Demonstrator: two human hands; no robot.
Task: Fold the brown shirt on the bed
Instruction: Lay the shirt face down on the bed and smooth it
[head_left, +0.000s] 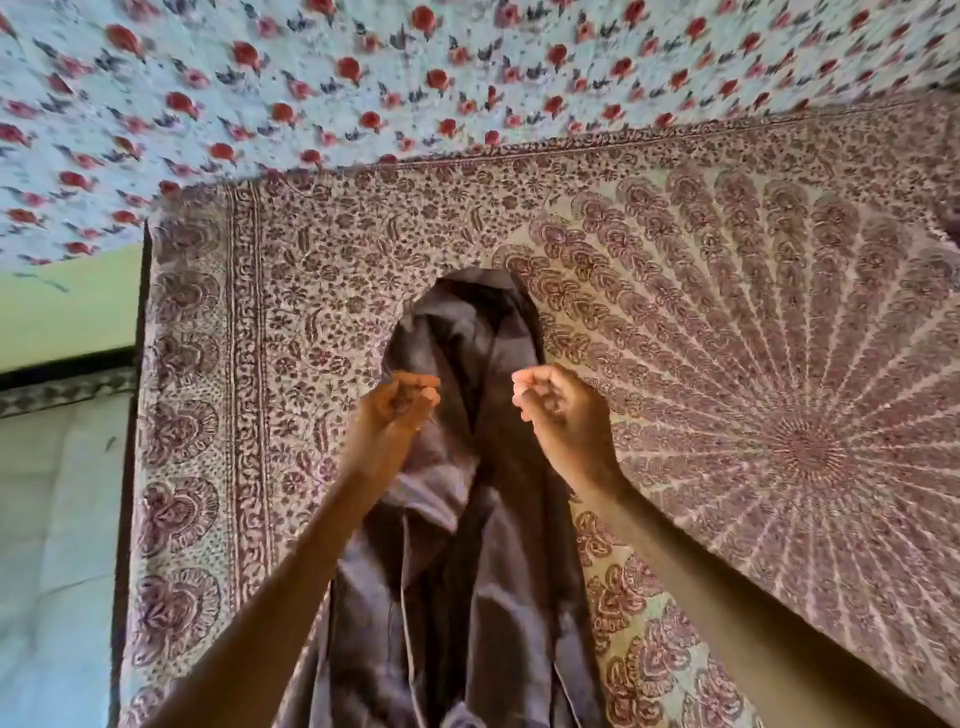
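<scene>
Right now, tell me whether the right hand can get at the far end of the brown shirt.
Probably yes. The right hand is raised at the edge of the brown shirt, whose far end lies just beyond it on the bedspread, with nothing between.

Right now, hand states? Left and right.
Left hand: closed, pinching the brown shirt at its edge.
Right hand: fingers curled beside the shirt; grip cannot be told.
</scene>
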